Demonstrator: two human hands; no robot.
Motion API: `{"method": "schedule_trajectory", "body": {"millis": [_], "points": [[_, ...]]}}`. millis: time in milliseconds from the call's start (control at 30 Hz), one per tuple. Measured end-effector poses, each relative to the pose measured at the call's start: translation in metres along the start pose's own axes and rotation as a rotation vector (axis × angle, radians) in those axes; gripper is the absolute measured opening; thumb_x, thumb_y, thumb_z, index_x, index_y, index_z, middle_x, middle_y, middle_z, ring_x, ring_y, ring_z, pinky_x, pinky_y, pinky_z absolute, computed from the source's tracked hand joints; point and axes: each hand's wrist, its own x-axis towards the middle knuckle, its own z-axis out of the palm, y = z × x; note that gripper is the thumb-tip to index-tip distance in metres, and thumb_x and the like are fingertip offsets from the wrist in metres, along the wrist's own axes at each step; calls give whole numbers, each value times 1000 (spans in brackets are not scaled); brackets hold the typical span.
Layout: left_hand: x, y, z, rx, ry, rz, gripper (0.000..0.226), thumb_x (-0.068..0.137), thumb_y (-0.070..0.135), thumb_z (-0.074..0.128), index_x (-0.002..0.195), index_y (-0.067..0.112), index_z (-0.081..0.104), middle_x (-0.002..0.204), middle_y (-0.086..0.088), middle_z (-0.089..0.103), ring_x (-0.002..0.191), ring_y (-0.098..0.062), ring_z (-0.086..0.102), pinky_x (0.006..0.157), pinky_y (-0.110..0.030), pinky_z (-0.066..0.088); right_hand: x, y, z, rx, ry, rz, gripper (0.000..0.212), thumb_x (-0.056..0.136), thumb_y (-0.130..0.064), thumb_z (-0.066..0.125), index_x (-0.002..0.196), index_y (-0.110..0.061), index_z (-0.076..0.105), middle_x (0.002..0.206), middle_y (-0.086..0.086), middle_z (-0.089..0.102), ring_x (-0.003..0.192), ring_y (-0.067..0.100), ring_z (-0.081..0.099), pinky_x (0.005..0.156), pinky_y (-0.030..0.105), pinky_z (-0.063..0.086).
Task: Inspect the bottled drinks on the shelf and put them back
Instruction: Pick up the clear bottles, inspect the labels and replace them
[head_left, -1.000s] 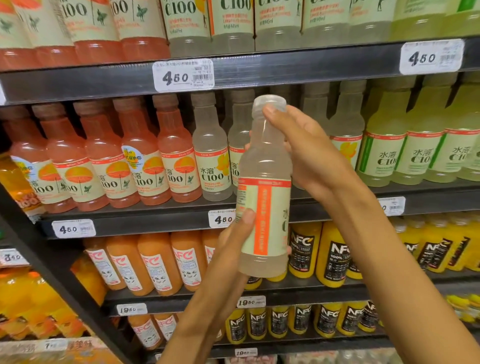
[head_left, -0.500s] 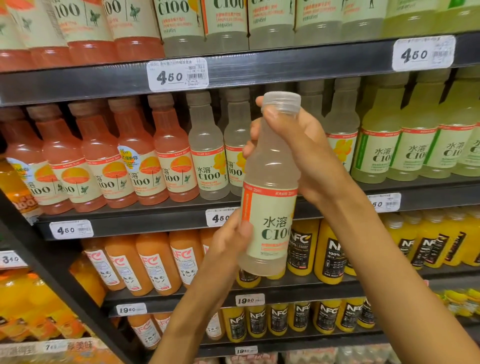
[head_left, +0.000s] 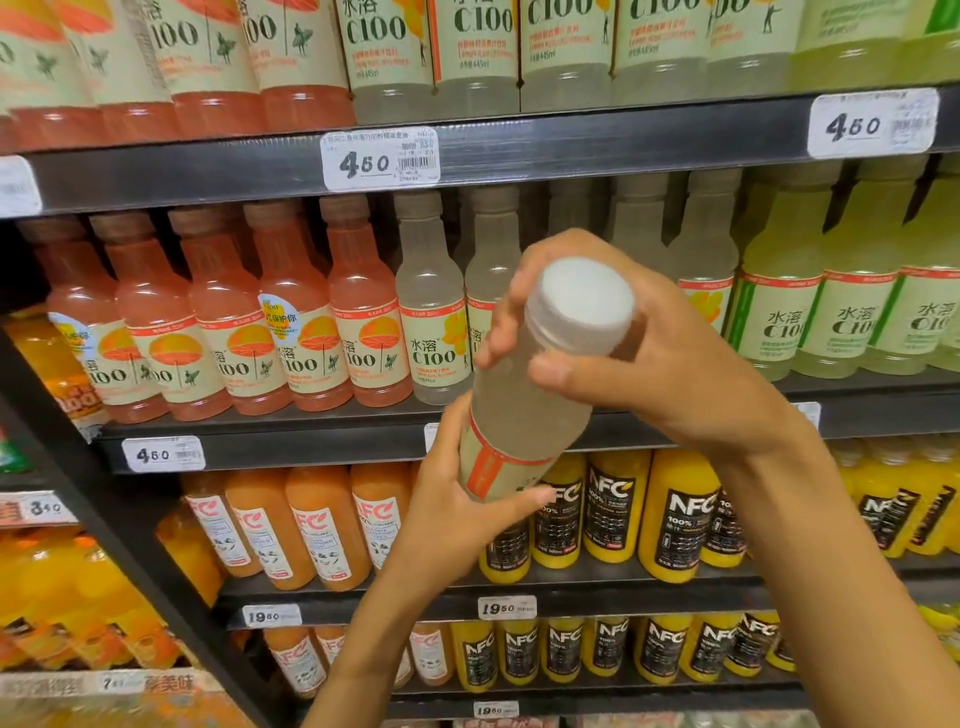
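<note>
Here both hands, left hand and right hand, grip a tilted bottle.

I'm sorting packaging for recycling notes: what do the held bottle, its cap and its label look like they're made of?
Bottle: apparently clear plastic, glossy, since the pale cloudy drink shows through.
Cap: looks like opaque white plastic, matte top, ribbed skirt.
Label: cream wrap with an orange stripe; thin film or paper, I cannot tell which.
The right hand grips the neck, the left hand the base.
</note>
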Motion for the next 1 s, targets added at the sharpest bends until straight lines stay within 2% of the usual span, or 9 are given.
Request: {"method": "schedule_trajectory", "body": {"millis": [100, 367, 467, 533, 600, 800, 867, 933, 1000], "points": [[0, -2, -2, 16, -52, -3, 74, 68, 13, 84, 124, 38, 43, 113, 31, 58, 108, 8, 56, 78, -5, 46, -6, 3, 1, -36, -38, -9, 34, 82, -7, 67, 111, -12, 49, 97, 0, 64, 99, 22, 64, 89, 33, 47], [-13, 8, 1, -102, -298, -166, 50, 59, 40, 80, 99, 61, 58, 107, 22, 69, 103, -1, 65, 75, -14, 52, 7, 14, -7, 277, 213, -8, 26, 82, -13, 60, 106, -13, 51, 82, -1, 63, 75, 17, 64, 71, 30, 53], [-16, 14, 4, -191, -326, -179, 52, 54, 55, 83, 101, 56, 62, 105, 22, 70, 101, -2, 66, 74, -13, 53, 13, 16, -9, 357, 282, 22, 12, 88, -13, 57, 98, -13, 52, 80, 1, 60, 69, 14, 61, 65, 27, 52], [-15, 17, 4, -205, -312, -190, 67, 53, 61, 82, 112, 40, 60, 109, 17, 71, 105, -7, 66, 77, -17, 54, 15, 18, -7, 306, 358, 19, 2, 93, -11, 52, 94, -11, 53, 80, 3, 57, 65, 14, 59, 62, 27, 51], [-15, 19, 7, -214, -263, -174, 62, 62, 50, 76, 117, 32, 54, 111, 13, 70, 106, -10, 66, 78, -20, 54, 17, 19, -5, 216, 437, 23, 4, 96, -9, 50, 94, -9, 53, 79, 4, 57, 64, 14, 58, 61, 27, 51], [-27, 22, 32, -365, -60, -242, 33, 65, 61, 61, 93, 46, 68, 94, 10, 74, 90, -6, 70, 66, -13, 53, 25, 20, -3, 86, 483, 145, 9, 96, -23, 56, 100, -16, 56, 78, 0, 66, 68, 13, 67, 64, 22, 53], [-28, 23, 34, -445, -61, -317, 52, 59, 69, 66, 102, 39, 65, 95, 8, 74, 92, -9, 70, 69, -20, 56, 25, 24, -8, 176, 451, 193, 17, 97, -27, 53, 110, -16, 55, 84, 0, 69, 73, 14, 69, 65, 23, 54], [-27, 23, 33, -520, -67, -389, 74, 62, 74, 62, 119, 28, 59, 107, -3, 72, 102, -21, 68, 85, -38, 56, 21, 31, -10, 325, 406, 218, 25, 99, -28, 47, 120, -15, 51, 94, 2, 70, 80, 18, 70, 68, 28, 56], [-27, 25, 32, -610, -92, -406, 71, 69, 71, 56, 122, 24, 61, 113, -11, 70, 103, -26, 68, 87, -44, 54, 16, 38, -6, 463, 378, 235, 33, 98, -30, 42, 125, -13, 49, 100, 4, 70, 85, 20, 70, 69, 31, 57]]}}
